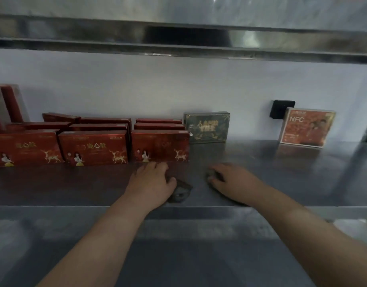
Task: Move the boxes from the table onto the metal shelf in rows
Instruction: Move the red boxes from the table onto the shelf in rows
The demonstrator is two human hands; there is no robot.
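A brushed metal shelf (282, 172) fills the view, with a pale wall (137, 83) behind it and the edge of an upper shelf (178, 38) overhead. Both bare forearms reach in from below.

The left hand (151, 183) lies palm down on the shelf, fingers loosely relaxed and holding nothing. The right hand (232, 179) rests just beside it on bare metal, also empty, with its fingers loose and pointing towards the left hand. Blurred dark reflections sit under both.

Just beyond the left fingertips stands the nearest red box (159, 146), upright and facing out; whether the fingers touch its base cannot be told. To the left of that hand, the middle red box (93, 147) and the left red box (25, 148) continue the front row, the last one cut off by the frame edge. Behind each, more red boxes stand in rows, only their top edges showing.

Beyond the gap between the hands, a dark green box (207, 127) stands against the wall, its print too blurred to read. Well to the right of the right hand, an orange box (306, 127) marked NFC leans at the wall, half covering a black wall fitting (281, 108). Far left, tall red-and-white boxes (6, 104) are partly cut off.
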